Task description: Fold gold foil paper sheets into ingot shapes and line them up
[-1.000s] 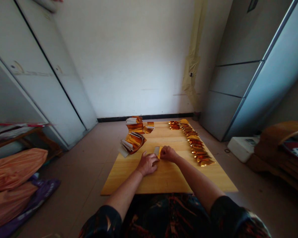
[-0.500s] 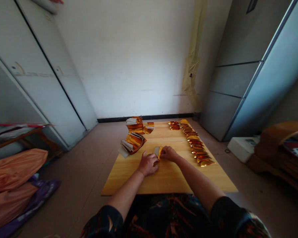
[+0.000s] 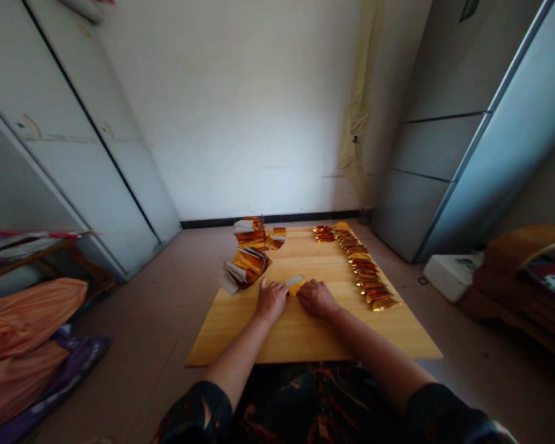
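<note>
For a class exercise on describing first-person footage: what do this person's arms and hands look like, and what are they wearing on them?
The left hand and right hand are bare, without gloves, and the forearms are uncovered. The left sleeve and right sleeve are short and dark, ending above the elbows; rust-orange streaks show on the left one.

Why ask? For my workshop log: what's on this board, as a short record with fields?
Left hand: palm down on the board, beside the foil piece
Right hand: palm down, at the foil piece's gold end
Between the hands: gold foil piece with a white paper end
Surface: pale wooden board
Far left of board: stacks of folded gold foil
Right of board: row of folded gold foil pieces
Nearby: white box
</note>
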A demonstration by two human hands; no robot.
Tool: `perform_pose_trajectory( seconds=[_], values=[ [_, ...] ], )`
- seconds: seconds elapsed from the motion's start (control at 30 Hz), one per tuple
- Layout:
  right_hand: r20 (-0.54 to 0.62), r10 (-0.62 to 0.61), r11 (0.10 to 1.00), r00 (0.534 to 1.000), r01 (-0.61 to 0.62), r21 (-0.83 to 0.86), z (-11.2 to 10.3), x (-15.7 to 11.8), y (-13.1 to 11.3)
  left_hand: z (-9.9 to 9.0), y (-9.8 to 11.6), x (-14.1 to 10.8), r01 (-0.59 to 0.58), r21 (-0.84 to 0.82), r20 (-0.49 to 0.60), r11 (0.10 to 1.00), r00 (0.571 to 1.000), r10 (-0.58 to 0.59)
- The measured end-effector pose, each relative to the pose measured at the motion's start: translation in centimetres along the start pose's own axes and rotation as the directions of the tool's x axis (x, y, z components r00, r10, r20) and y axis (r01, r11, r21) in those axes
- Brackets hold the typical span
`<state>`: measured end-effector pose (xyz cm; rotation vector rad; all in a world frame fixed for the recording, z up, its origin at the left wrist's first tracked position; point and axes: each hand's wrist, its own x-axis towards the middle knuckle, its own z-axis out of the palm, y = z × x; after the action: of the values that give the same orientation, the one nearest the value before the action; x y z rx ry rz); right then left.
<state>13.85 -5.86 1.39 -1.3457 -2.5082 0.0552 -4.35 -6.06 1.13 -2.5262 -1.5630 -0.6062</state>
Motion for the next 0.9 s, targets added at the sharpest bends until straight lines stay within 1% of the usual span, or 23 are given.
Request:
perform_pose_trajectory(
  seconds=[0.07, 0.17, 0.23, 0.33, 0.47, 0.63, 0.7, 0.77, 0.9],
  values=[
    [-0.006, -0.069, 0.997, 0.998, 0.069, 0.038, 0.4, -0.1, -0.4, -0.2, -0.3, 0.0, 0.014, 0.004, 0.017, 1.0, 1.0, -0.014],
    [-0.038, -0.199, 0.971, 0.979, 0.202, 0.129, 1.1, 0.0, -0.3, -0.3, -0.1, 0.1, 0.03, 0.017, 0.019, 0.999, 0.999, -0.03],
    [-0.078, -0.239, 0.955, 0.968, 0.249, 0.163, 1.3, 0.1, 0.1, -0.3, 0.3, 0.3, 0.032, 0.016, 0.005, 0.999, 0.999, -0.032],
    [-0.13, -0.229, 0.954, 0.965, 0.249, 0.166, 1.2, 0.0, 0.9, -0.2, 0.5, 0.5, 0.002, 0.006, 0.003, 1.0, 1.0, -0.002],
    [-0.133, -0.217, 0.961, 0.967, 0.235, 0.143, 1.3, -0.1, 1.3, 0.0, 0.0, 0.6, -0.066, -0.012, 0.059, 0.998, 0.996, 0.067],
    [-0.123, -0.18, 0.978, 0.976, 0.191, 0.081, 1.8, 0.1, 1.4, 0.5, -0.6, 0.4, -0.109, -0.053, 0.025, 0.993, 0.994, 0.111],
    [-0.112, -0.182, 0.982, 0.977, 0.186, 0.028, 1.9, 0.3, 1.4, 0.5, -0.5, 0.4, -0.106, -0.049, 0.031, 0.993, 0.994, 0.107],
    [-0.085, -0.197, 0.98, 0.977, 0.194, -0.033, 1.9, 0.5, 1.4, 0.4, -0.4, 0.4, -0.084, -0.033, 0.065, 0.996, 0.994, 0.086],
    [-0.002, -0.242, 0.961, 0.97, 0.24, -0.136, 1.7, 0.9, 1.4, 0.0, -0.1, 0.4, -0.036, -0.015, 0.127, 0.999, 0.991, 0.037]
  ],
)
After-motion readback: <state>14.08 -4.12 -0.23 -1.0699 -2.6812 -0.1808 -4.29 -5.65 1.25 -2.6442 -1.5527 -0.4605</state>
